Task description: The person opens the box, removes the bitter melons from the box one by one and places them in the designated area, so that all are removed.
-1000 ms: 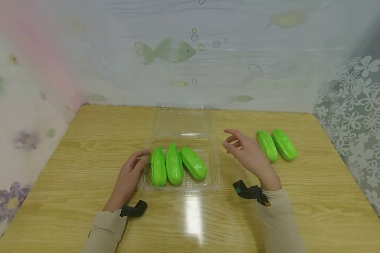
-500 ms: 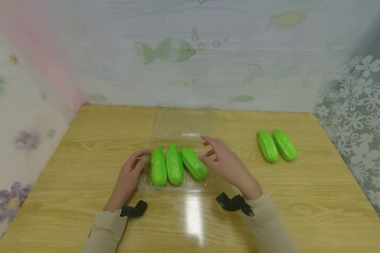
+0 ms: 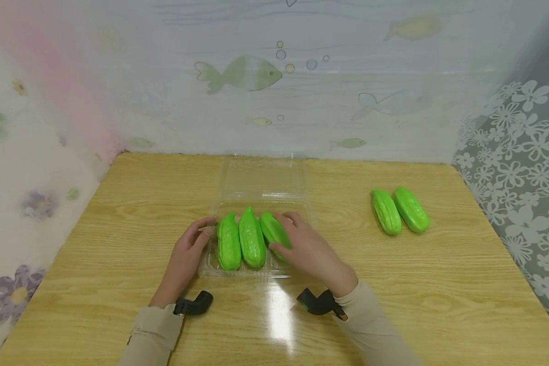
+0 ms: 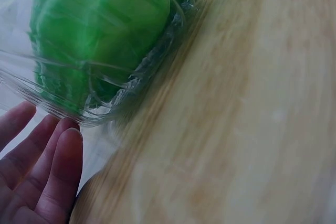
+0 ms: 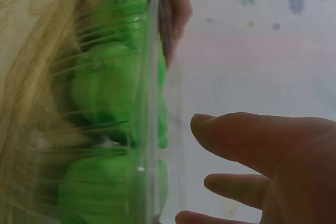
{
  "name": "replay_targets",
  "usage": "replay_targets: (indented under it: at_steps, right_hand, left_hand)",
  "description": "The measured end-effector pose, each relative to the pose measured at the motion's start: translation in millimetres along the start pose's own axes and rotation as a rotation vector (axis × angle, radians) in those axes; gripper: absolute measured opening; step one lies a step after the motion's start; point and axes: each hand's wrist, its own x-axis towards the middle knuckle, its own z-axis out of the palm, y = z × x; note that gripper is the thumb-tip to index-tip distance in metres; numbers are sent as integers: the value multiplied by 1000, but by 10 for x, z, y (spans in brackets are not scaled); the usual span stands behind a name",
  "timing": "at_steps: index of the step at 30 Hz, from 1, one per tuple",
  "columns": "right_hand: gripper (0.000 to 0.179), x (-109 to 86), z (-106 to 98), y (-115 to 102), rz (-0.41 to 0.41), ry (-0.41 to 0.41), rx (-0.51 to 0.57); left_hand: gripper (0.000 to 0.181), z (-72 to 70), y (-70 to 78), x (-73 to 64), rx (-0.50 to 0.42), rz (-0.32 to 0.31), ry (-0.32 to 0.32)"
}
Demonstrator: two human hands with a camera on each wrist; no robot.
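Observation:
Three glossy bright green gourd-shaped vegetables lie side by side in a clear plastic clamshell box [image 3: 261, 272], its lid [image 3: 263, 175] folded back. They are the left vegetable [image 3: 229, 244], the middle vegetable [image 3: 251, 241] and the slanted right vegetable [image 3: 273, 229]. My left hand [image 3: 188, 254] touches the box's left rim; in the left wrist view its fingers [image 4: 65, 156] rest against the edge. My right hand [image 3: 308, 251] is over the box's right side and partly covers the right vegetable. In the right wrist view its thumb [image 5: 236, 135] and fingers are spread apart, above the box wall.
Two more green vegetables, one nearer [image 3: 386, 212] and one farther right [image 3: 412, 209], lie on the wooden table [image 3: 439, 295]. A wall with fish drawings [image 3: 251, 73] stands behind the table. Patterned walls flank it on both sides.
My right hand has moved left from beside the two loose vegetables to over the right vegetable in the box. My left hand has stayed at the box's left rim.

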Motion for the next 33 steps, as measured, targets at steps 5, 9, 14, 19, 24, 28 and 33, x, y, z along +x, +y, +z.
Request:
replay_targets:
  at_steps: [5,9,14,19,24,28,33]
  right_hand:
    - [64,13,64,-9,5,-16,-19]
    - [66,23,104,-8,1,-35,-52]
    - [67,33,153,-6,-7,-40,-94]
    - [66,39,185,-10,-25,-35,-119]
    - [66,51,216,-14,-26,-25,-127]
    - [68,58,247,-3,-22,-23,-137]
    - [69,60,271,9,-34,-9,-148]
  left_hand:
    - [34,4,6,3,6,4,5]
    - [34,5,12,6,6,2,2]
    - [34,6,14,3,5,-1,2]
    - [35,-3,11,-1,-2,-19,-6]
    - [33,-11,9,-5,4,-23,-9]
    - [35,-10,19,-8,14,-13,-5]
    - [35,-2,26,-9,15,3,1]
